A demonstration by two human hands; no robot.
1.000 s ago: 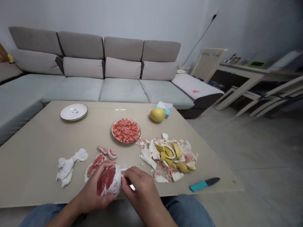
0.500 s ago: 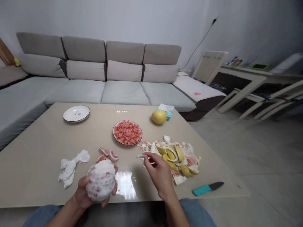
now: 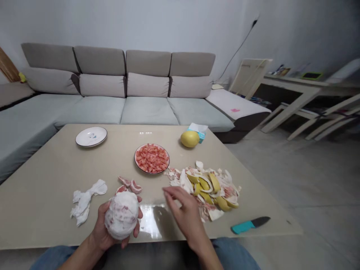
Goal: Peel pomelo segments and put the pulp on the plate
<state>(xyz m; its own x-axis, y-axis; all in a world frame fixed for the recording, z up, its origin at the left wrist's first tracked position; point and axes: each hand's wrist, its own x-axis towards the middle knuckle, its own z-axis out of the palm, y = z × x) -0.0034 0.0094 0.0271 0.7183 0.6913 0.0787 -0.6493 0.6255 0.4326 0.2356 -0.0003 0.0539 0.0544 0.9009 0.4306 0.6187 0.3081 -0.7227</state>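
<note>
My left hand [image 3: 101, 228] has its fingers [image 3: 137, 225] cupped round the pomelo [image 3: 122, 215], pink flesh showing through ragged white pith; my right hand [image 3: 184, 215] hangs released over the desk [image 3: 42, 213].

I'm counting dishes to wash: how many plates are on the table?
2: a white plate far left on the table, and a plate heaped with chopped pink fruit flesh near the middle.

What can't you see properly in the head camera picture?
Head view:
- Bottom of the peeled pomelo: hidden by the left hand.
- Part of the blue-and-white packet: hidden by the whole pomelo.
- Mark on the white plate: too small to make out.
</note>
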